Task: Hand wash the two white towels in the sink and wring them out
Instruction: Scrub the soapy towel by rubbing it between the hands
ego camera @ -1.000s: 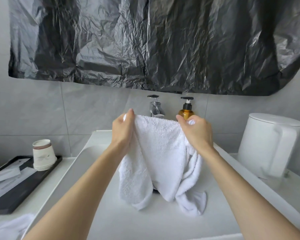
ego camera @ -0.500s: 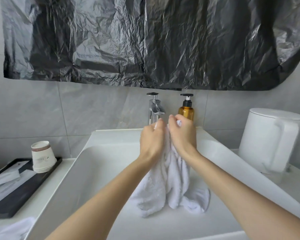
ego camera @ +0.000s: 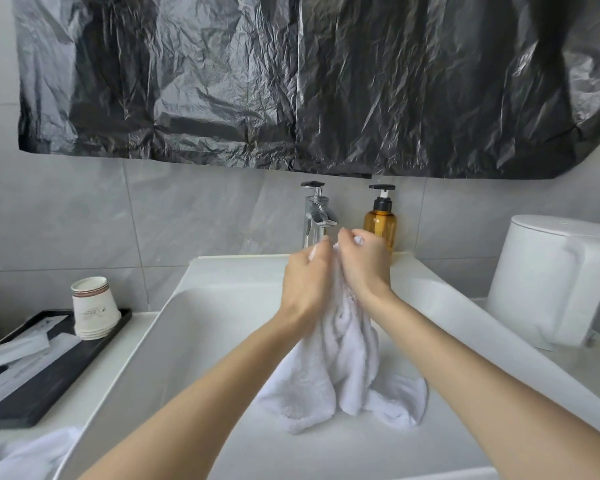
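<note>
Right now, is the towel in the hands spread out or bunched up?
Bunched. The left hand and right hand grip the white towel gathered at its top; its folds hang into the sink.

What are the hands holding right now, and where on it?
Both the left hand and right hand grip one white towel by its bunched top edge; the rest hangs into the sink.

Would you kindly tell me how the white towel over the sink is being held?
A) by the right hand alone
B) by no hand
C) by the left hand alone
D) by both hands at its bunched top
D: the left hand and right hand both grip the bunched top of the white towel.
</note>
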